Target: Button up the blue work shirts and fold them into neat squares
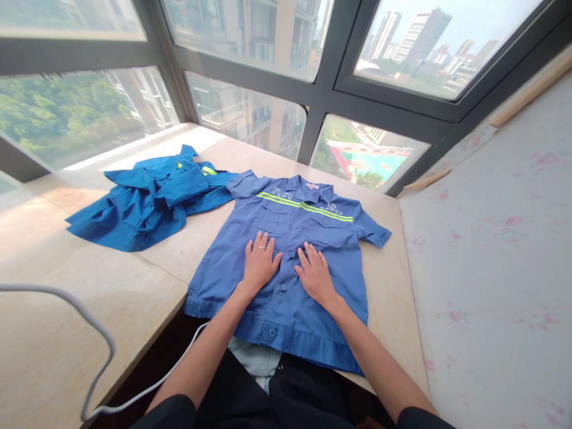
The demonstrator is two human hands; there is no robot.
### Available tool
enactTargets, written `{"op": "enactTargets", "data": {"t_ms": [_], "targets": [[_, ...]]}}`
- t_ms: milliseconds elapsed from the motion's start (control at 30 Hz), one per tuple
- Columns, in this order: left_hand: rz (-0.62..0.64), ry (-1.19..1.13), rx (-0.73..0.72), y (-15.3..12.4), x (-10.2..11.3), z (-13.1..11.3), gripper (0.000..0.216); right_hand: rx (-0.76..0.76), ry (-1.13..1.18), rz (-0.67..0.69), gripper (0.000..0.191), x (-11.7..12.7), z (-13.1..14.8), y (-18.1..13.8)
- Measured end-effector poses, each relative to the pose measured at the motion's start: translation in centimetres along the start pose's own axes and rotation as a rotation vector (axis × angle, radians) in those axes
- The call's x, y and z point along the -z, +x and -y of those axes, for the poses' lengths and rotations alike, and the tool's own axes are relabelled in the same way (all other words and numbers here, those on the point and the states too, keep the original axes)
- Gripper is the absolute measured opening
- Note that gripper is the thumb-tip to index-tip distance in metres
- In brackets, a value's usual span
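Both hands flat — left hand [260, 262], right hand [315, 273], shirt [286, 298]

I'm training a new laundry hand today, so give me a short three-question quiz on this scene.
1. True or false: both the left hand and the right hand lie flat on the blue short-sleeved shirt with a yellow-green stripe.
2. Which hand wears the thin metal ring? A left, B right, C neither.
3. Fill in: the crumpled bright blue garment lies on the shirt's ____ side.
Key: 1 true; 2 A; 3 left.
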State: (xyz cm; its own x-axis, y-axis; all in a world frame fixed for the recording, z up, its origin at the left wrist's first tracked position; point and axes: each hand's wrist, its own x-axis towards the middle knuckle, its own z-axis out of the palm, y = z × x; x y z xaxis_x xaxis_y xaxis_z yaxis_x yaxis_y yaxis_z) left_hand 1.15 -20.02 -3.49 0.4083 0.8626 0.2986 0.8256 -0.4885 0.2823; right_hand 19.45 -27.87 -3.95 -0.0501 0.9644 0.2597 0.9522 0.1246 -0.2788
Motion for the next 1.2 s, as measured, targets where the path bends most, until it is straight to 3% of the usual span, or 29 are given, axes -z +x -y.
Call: {"op": "enactTargets", "data": {"t_ms": [133, 333, 700, 1200], "targets": [[0.078, 0.076, 0.000, -0.2, 0.5, 0.7, 0.060, 0.025, -0.187, 0.132, 0.061, 0.4, -0.8, -1.3], [0.086, 0.086, 0.055, -0.8, 1.2, 1.7, 0.067, -0.027, -0.231, 0.174, 0.067, 1.3, -2.4, -3.4], [0.090, 0.154, 0.136, -0.7, 1.1, 3.2, 0.073, -0.134, -0.259, 0.119, 0.067, 2.0, -4.5, -7.0], [0.073, 0.291, 0.254, -1.5, 2.6, 6.6, 0.070, -0.141, -0.247, 0.072, 0.067, 1.7, -4.7, -7.2]]}}
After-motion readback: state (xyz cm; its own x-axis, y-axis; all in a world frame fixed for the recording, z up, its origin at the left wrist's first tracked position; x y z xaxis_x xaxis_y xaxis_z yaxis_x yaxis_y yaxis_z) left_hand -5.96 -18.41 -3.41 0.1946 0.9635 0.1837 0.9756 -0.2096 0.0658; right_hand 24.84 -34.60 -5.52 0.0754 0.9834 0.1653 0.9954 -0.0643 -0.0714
